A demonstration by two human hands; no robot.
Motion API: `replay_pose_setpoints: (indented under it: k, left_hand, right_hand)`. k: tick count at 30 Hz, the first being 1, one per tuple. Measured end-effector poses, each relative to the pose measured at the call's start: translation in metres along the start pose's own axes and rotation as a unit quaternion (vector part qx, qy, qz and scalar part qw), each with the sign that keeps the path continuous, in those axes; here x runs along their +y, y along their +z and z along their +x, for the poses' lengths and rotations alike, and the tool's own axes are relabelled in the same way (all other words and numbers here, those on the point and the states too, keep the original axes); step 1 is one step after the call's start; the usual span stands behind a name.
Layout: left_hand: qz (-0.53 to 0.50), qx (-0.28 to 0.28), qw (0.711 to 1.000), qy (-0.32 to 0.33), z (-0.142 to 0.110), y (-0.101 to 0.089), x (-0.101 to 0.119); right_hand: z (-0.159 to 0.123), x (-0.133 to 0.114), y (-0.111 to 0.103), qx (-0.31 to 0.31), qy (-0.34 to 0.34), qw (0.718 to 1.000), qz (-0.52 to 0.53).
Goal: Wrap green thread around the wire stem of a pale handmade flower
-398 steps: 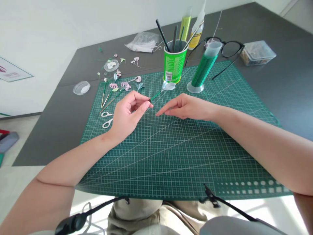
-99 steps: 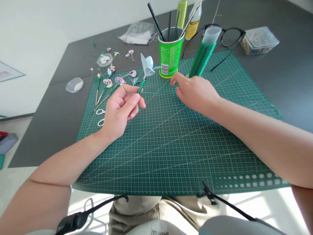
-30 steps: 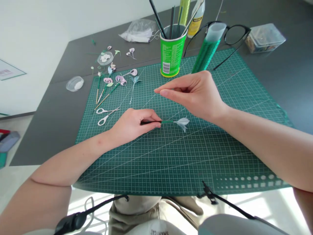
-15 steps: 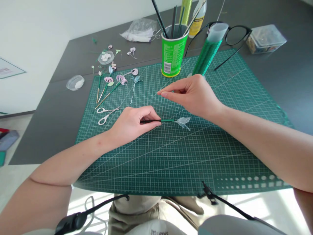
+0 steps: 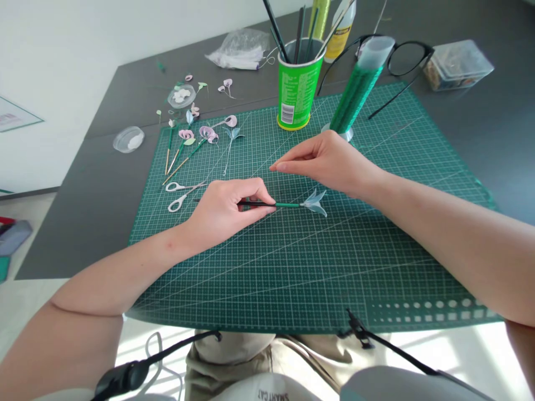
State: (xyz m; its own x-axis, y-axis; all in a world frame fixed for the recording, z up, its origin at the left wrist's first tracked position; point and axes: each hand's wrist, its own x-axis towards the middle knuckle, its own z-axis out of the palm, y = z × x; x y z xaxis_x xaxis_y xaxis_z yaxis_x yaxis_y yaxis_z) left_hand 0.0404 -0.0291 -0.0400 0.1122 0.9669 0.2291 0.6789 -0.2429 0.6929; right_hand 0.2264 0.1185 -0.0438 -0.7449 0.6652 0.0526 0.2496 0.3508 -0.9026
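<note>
My left hand (image 5: 234, 206) is closed in a pinch around a thin black stick (image 5: 254, 204). The stick's right end is wrapped in green thread (image 5: 287, 205) and carries pale blue, translucent petals (image 5: 314, 203) that spread to the right. Above and to the right, my right hand (image 5: 321, 167) is held with thumb and forefinger pressed together. Whatever lies between those fingertips is too fine to make out. Just behind that hand, a tall spool of green thread (image 5: 356, 97) stands on the green cutting mat (image 5: 267, 273).
Scissors (image 5: 184, 196) lie left of my left hand. Beyond them are several small flowers on sticks (image 5: 190, 136) and a loose blue flower (image 5: 232, 136). A green cup (image 5: 298, 89) with sticks, eyeglasses (image 5: 407, 58) and a clear box (image 5: 457, 65) stand farther back.
The stick has turned in my left hand, so the blue petals now fan out differently, one pointing upward. My right hand has dropped slightly, its fingers still pinched.
</note>
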Motion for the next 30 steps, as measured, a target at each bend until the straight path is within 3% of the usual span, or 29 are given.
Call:
replay_pose_setpoints:
  k: [15,23,30]
  left_hand:
    - [0.023,0.024,0.998,-0.053,0.003,-0.003,0.007]
    - [-0.033,-0.045,0.992,-0.113,0.005,-0.003,0.004]
    - [-0.087,-0.064,0.983,-0.147,0.008,-0.005,0.003]
  right_hand:
    - [0.004,0.006,-0.004,0.013,-0.032,0.999,0.040]
    - [-0.003,-0.006,-0.005,0.038,-0.073,0.995,0.061]
    - [-0.008,-0.006,-0.003,0.052,-0.078,0.995,0.034]
